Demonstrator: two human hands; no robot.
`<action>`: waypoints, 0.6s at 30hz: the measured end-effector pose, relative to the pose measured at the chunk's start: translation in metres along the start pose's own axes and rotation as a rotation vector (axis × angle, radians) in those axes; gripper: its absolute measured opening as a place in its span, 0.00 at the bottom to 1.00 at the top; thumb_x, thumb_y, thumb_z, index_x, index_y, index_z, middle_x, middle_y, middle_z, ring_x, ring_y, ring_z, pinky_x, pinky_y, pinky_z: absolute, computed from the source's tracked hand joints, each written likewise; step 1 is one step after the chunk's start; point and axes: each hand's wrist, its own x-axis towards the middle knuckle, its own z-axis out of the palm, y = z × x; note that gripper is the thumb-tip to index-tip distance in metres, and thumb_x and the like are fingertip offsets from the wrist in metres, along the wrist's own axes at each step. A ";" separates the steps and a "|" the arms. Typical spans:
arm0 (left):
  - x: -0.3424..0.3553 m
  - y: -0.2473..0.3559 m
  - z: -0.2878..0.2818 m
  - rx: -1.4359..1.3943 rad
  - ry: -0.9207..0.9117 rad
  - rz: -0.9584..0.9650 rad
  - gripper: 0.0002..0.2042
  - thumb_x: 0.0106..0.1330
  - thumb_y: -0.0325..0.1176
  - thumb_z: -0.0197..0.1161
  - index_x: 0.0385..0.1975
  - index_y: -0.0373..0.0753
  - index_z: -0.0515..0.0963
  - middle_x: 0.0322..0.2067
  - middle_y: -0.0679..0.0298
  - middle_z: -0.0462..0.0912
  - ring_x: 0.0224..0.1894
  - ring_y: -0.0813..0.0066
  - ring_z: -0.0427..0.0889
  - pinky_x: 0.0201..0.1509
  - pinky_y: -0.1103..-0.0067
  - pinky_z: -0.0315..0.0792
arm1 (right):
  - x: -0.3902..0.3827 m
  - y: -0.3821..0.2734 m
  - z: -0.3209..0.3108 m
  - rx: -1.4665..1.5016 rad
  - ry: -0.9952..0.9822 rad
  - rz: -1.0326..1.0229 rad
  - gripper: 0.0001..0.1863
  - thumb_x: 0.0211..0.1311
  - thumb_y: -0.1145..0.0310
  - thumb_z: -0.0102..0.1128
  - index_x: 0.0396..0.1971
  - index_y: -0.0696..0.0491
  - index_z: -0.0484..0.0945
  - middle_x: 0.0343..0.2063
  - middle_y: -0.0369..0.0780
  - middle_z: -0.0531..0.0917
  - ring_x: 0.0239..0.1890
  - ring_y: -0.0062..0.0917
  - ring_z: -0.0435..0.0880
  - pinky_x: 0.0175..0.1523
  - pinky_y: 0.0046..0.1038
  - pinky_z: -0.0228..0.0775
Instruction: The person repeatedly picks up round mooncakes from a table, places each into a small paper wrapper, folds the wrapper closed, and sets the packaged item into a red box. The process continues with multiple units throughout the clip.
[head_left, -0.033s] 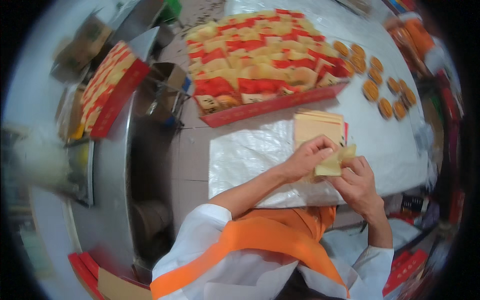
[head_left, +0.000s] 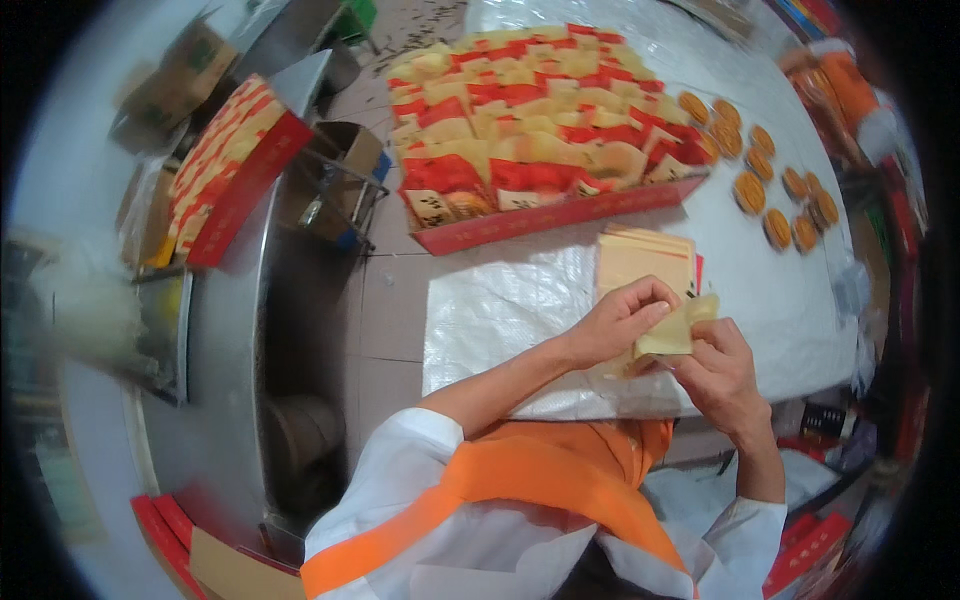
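Between my hands, in front of my body, is a small pale-yellow paper bag (head_left: 662,337) with its upper edge bent. My left hand (head_left: 628,318) pinches its left upper side between thumb and fingers. My right hand (head_left: 718,372) is closed on the right side, fingers curled in. Whether a pastry is inside the bag cannot be made out. Just beyond lies a stack of flat paper bags (head_left: 645,262), partly hidden by my left hand. Farther off, a red box (head_left: 560,218) is packed with rows of red-and-yellow paper bags (head_left: 540,120).
Several round golden pastries (head_left: 749,192) lie on the white sheeted table (head_left: 510,300) at the right. A co-worker in orange (head_left: 845,90) is at the far right. To the left, another filled red box (head_left: 250,185) stands on a metal counter (head_left: 235,330).
The whole view has shifted slightly, so the table things appear a little farther right. Both hands keep hold of the paper bag in nearly the same pose.
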 end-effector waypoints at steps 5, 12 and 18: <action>-0.034 0.076 -0.071 0.914 0.357 0.534 0.14 0.60 0.27 0.62 0.45 0.36 0.72 0.49 0.58 0.75 0.53 0.65 0.73 0.56 0.75 0.68 | 0.019 0.015 -0.014 0.026 0.137 0.019 0.18 0.39 0.80 0.63 0.36 0.56 0.79 0.36 0.40 0.83 0.35 0.35 0.80 0.38 0.31 0.72; -0.054 0.143 -0.189 1.763 0.347 0.044 0.19 0.50 0.32 0.70 0.43 0.41 0.75 0.60 0.51 0.65 0.61 0.54 0.66 0.60 0.64 0.63 | 0.072 0.020 -0.024 0.046 0.177 -0.042 0.18 0.40 0.81 0.64 0.36 0.56 0.79 0.35 0.41 0.83 0.36 0.34 0.79 0.39 0.30 0.71; -0.024 0.130 -0.219 1.765 -0.072 0.002 0.14 0.47 0.33 0.71 0.32 0.40 0.76 0.43 0.55 0.74 0.51 0.56 0.72 0.48 0.63 0.66 | 0.124 0.013 -0.012 0.046 0.144 -0.152 0.16 0.41 0.80 0.64 0.35 0.56 0.79 0.35 0.40 0.83 0.37 0.34 0.79 0.40 0.30 0.72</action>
